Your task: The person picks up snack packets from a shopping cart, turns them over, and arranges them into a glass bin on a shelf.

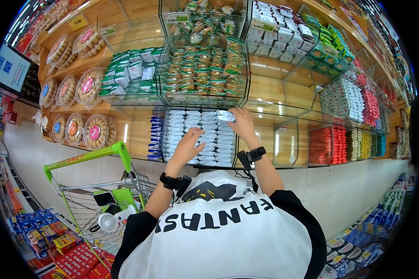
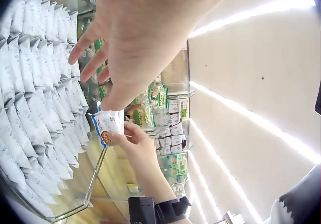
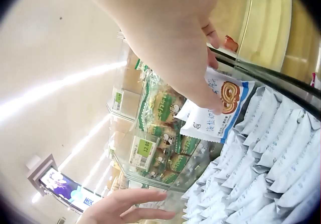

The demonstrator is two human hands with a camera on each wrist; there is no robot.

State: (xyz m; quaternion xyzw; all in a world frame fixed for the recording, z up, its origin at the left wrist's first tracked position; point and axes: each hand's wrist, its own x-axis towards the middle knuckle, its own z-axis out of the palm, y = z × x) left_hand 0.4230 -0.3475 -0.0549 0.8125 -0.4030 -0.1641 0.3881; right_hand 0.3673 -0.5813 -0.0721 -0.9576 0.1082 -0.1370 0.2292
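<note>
My right hand [image 1: 243, 124] pinches a small white-and-blue snack packet [image 3: 220, 111] between thumb and fingers, at the far right corner of a clear bin. A picture of a ring-shaped cookie shows on its front in the right wrist view. Beneath lie rows of matching white packets [image 1: 200, 139], standing on edge and tightly lined up. My left hand [image 1: 187, 148] hovers over the left-middle rows, fingers spread and holding nothing. In the left wrist view the left hand [image 2: 140, 43] partly overlaps the held packet [image 2: 108, 126].
Clear partitions [image 1: 274, 144] divide the wooden shelf. Behind the bin sit packets in green-and-brown wrappers [image 1: 202, 69]; round cookie tubs [image 1: 95, 132] stand to the left. A shopping cart [image 1: 86, 160] is at my left, holding a small white fan [image 1: 108, 222]. Red packets [image 1: 328, 145] fill a bin farther right.
</note>
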